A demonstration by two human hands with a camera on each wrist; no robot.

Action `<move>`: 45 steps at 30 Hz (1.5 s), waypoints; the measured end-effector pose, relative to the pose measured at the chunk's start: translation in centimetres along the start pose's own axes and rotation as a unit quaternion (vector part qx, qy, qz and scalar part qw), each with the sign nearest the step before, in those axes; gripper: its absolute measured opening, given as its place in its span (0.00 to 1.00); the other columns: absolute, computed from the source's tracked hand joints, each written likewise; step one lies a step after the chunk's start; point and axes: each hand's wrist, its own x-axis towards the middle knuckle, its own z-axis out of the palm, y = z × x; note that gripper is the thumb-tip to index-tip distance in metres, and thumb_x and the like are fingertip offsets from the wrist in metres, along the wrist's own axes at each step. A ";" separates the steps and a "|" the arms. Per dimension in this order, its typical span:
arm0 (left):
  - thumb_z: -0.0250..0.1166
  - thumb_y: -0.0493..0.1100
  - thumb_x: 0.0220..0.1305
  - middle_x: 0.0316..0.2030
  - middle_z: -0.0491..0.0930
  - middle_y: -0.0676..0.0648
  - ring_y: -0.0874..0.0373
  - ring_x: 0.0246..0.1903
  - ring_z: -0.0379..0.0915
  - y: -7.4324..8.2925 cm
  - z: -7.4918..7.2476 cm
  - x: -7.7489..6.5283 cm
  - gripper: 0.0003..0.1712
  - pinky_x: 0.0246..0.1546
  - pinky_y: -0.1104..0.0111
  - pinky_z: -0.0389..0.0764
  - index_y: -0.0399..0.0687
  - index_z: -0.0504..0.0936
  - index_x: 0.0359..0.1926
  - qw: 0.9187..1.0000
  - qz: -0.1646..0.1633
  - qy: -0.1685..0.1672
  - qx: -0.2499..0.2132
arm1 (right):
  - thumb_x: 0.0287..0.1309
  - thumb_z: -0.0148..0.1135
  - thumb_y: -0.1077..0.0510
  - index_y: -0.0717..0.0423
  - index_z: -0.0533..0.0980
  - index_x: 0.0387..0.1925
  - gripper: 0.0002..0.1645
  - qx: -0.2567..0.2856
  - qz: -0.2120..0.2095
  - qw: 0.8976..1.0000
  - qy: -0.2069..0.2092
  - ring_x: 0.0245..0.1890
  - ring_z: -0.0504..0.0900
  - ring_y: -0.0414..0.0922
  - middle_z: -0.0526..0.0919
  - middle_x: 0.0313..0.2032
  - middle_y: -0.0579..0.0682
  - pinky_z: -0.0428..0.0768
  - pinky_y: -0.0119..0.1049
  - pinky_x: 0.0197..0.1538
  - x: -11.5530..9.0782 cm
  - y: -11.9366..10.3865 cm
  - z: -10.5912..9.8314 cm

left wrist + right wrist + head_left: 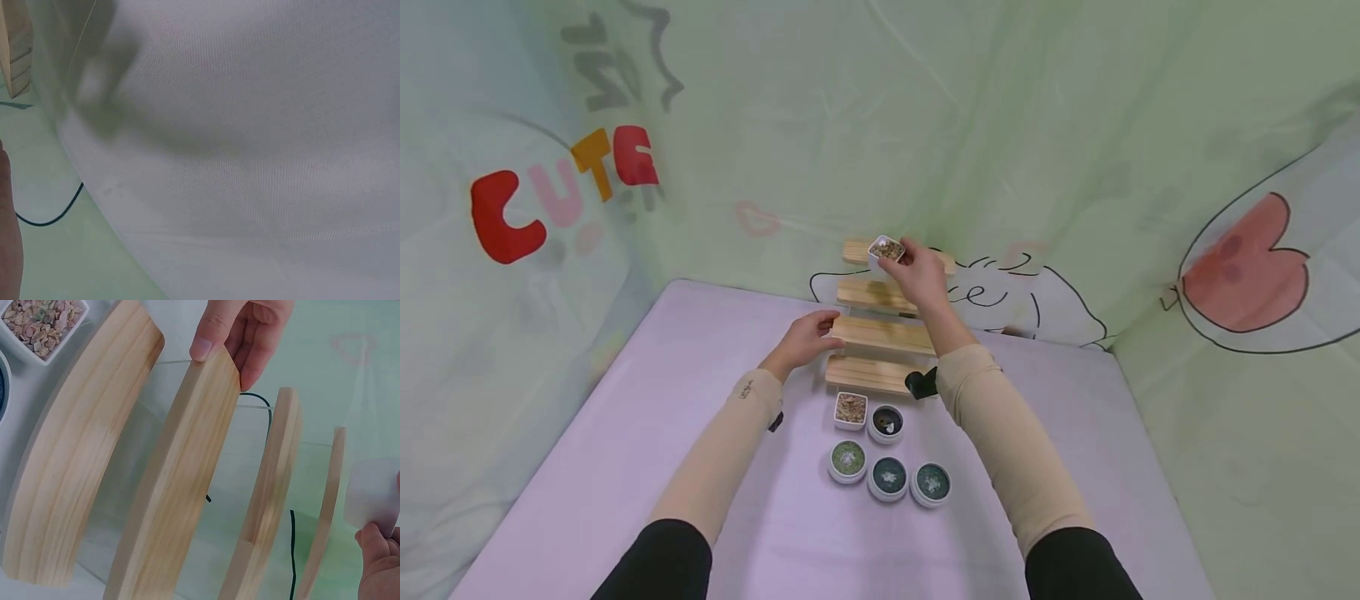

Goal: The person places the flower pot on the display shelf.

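A tiered stand with wooden shelf boards (883,334) and clear side panels stands at the back of the table. My left hand (808,337) pinches the left end of its second board from the front; in the right wrist view, the thumb lies on the front edge of that shelf board (178,475) with fingers behind. My right hand (922,275) holds a small white square pot (886,249) of pebbly bits just by the top board. Seen from the right wrist, that pot's white side faces the camera, hiding its contents.
In front of the stand sit another white square pot (851,410) with chips and several round tubs, including a dark one (887,422) and a green one (847,459). A lilac cloth (760,500) covers the table. Printed pale green curtains (775,125) hang behind.
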 end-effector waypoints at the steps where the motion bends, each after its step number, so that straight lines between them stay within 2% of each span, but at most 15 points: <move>1: 0.70 0.42 0.62 0.66 0.68 0.35 0.44 0.64 0.67 0.0 0.0 0.0 0.38 0.66 0.60 0.70 0.33 0.65 0.69 1.000 0.000 0.000 -0.001 | 0.63 0.65 0.51 0.63 0.65 0.69 0.38 0.002 0.000 1.000 -0.001 0.56 0.76 0.50 0.78 0.57 0.59 0.79 0.42 0.58 0.1 0.0 0.0; 7: 0.70 0.42 0.62 0.66 0.68 0.36 0.44 0.63 0.68 0.1 0.2 0.0 0.39 0.66 0.60 0.70 0.33 0.65 0.69 1.000 0.000 0.001 0.002 | 0.64 0.64 0.51 0.62 0.65 0.69 0.37 -0.003 0.003 1.000 -0.005 0.55 0.76 0.50 0.78 0.56 0.59 0.79 0.41 0.57 0.2 -0.2 -0.3; 12: 0.70 0.42 0.61 0.65 0.68 0.35 0.44 0.63 0.68 0.0 0.3 0.0 0.39 0.65 0.61 0.71 0.33 0.65 0.69 1.000 0.000 0.001 0.004 | 0.64 0.64 0.52 0.62 0.71 0.62 0.30 -0.016 -0.004 1.000 0.001 0.48 0.77 0.49 0.80 0.50 0.57 0.80 0.39 0.49 0.2 -0.3 -0.4; 18: 0.70 0.41 0.61 0.65 0.68 0.35 0.44 0.63 0.68 -0.1 0.2 -0.1 0.39 0.65 0.60 0.71 0.32 0.65 0.69 1.000 0.001 0.004 0.001 | 0.64 0.65 0.52 0.62 0.72 0.60 0.28 -0.016 -0.011 1.000 -0.004 0.46 0.77 0.49 0.80 0.49 0.57 0.79 0.40 0.46 0.8 0.1 -0.3; 25: 0.70 0.41 0.61 0.65 0.68 0.35 0.44 0.63 0.68 -0.2 0.2 -0.2 0.39 0.65 0.60 0.71 0.32 0.65 0.69 1.000 0.002 0.007 0.002 | 0.64 0.64 0.52 0.62 0.74 0.55 0.24 -0.025 -0.021 0.999 -0.007 0.40 0.74 0.47 0.80 0.45 0.57 0.75 0.36 0.38 1.3 0.5 0.0; 31: 0.70 0.41 0.61 0.66 0.68 0.35 0.44 0.63 0.68 -0.3 0.3 -0.4 0.39 0.66 0.60 0.70 0.32 0.65 0.68 1.000 -0.003 0.007 -0.006 | 0.65 0.64 0.52 0.63 0.73 0.56 0.24 -0.024 -0.021 0.999 -0.013 0.42 0.75 0.48 0.80 0.46 0.57 0.76 0.38 0.41 1.5 0.5 0.1; 38: 0.70 0.41 0.61 0.65 0.69 0.36 0.45 0.63 0.68 -0.1 0.3 -0.5 0.38 0.66 0.61 0.70 0.33 0.65 0.69 1.000 -0.010 0.007 -0.010 | 0.67 0.61 0.52 0.64 0.70 0.61 0.27 -0.026 -0.022 0.999 -0.020 0.45 0.75 0.49 0.79 0.50 0.60 0.79 0.41 0.46 1.8 0.5 0.1; 45: 0.70 0.40 0.61 0.65 0.68 0.35 0.44 0.63 0.68 -0.1 0.3 -0.7 0.38 0.66 0.61 0.70 0.31 0.65 0.68 1.000 0.001 0.005 -0.013 | 0.68 0.59 0.52 0.65 0.66 0.66 0.32 -0.027 -0.023 0.999 -0.029 0.49 0.75 0.51 0.78 0.53 0.62 0.79 0.43 0.50 1.9 0.4 -0.1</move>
